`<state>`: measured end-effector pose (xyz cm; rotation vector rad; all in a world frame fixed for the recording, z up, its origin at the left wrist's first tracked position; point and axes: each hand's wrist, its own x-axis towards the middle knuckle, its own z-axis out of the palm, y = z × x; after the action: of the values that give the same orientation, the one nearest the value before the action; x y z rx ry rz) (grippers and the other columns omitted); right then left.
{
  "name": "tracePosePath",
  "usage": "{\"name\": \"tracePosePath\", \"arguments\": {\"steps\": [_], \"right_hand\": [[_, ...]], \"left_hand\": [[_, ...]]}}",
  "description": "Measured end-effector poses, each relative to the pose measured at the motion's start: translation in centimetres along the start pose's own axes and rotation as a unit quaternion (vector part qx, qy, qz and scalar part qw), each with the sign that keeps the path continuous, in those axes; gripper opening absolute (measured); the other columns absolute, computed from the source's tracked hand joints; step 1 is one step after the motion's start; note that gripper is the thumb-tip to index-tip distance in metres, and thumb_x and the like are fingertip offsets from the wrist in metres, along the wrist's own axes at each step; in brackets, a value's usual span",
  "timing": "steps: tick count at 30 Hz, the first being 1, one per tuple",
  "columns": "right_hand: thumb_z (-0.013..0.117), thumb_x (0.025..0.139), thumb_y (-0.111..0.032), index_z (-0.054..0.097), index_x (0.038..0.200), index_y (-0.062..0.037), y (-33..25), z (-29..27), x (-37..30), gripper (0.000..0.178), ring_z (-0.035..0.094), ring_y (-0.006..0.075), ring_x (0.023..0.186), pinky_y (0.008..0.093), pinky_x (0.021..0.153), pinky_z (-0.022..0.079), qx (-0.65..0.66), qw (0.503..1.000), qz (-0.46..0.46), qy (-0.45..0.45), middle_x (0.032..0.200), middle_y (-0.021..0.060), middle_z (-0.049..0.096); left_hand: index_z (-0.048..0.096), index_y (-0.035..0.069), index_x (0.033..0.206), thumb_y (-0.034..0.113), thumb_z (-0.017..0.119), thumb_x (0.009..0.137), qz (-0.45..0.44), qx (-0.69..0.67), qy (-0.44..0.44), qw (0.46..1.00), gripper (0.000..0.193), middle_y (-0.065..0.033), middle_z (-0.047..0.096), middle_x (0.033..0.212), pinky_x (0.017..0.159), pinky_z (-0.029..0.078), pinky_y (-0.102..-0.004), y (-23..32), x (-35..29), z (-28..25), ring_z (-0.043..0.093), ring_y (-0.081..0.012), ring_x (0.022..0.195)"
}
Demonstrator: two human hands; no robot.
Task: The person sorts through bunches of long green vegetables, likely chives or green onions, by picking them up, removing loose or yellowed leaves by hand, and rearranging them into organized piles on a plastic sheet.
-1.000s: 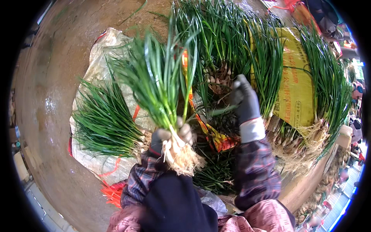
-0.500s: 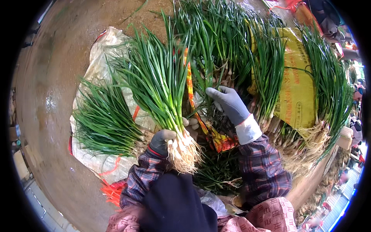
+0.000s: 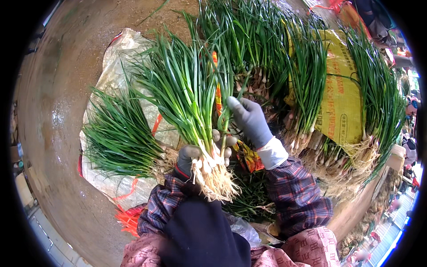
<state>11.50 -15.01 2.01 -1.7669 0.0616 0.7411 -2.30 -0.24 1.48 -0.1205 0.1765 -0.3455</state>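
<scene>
Left hand (image 3: pixel 186 159), gray glove, is closed around the lower stems of a bunch of green stalks (image 3: pixel 193 107): thumb on the left side, fingers wrapped in from the right. Bunch is held up in front of the torso, leaves pointing up, white bulbs and pale roots hanging below the grip. Right hand (image 3: pixel 252 122), same glove type, is just right of the bunch, fingers curled, thumb tip at the leaves of a stalk (image 3: pixel 225 129) on the bunch's right edge; can't tell if it's pinching. Second bunch (image 3: pixel 120 138) lies left on a whitish sheet (image 3: pixel 116 66), roots toward the left wrist. Large pile (image 3: pixel 249 35) beyond the hands; yellow sack (image 3: pixel 341 95) at right, with more stalks (image 3: pixel 378 89) along its right edge. Orange-red strips (image 3: pixel 128 221) sit near the left forearm.
</scene>
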Motion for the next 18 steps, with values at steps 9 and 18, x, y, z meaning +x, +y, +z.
{"name": "tracePosePath", "arguments": {"steps": [9,18], "right_hand": [[0.05,0.102,-0.035,0.066,0.09,-0.0093,-3.7,-14.3,-5.5,0.033,0.041,0.0038,0.048,0.0178,0.043,0.031,-0.044,0.94,-0.126,0.314,0.072,-0.0017,0.06],[0.06,0.097,-0.031,0.064,0.106,0.0001,-1.3,2.1,-2.4,0.033,0.055,0.0112,0.073,0.0285,0.063,0.044,0.189,0.979,0.056,-0.051,0.084,-0.0001,0.062]], "left_hand": [[0.054,0.006,0.123,0.011,0.061,0.077,0.002,-0.025,-0.066,0.998,0.047,-0.0151,0.057,0.119,0.095,0.049,-0.0442,0.6,-0.7,-0.9,0.059,-0.0291,0.109],[0.054,0.005,0.12,0.018,0.063,0.073,-0.005,-0.004,0.002,1.0,0.049,-0.0154,0.06,0.116,0.09,0.051,-0.0438,-0.1,-0.3,-1.0,0.061,-0.0283,0.1]]}}
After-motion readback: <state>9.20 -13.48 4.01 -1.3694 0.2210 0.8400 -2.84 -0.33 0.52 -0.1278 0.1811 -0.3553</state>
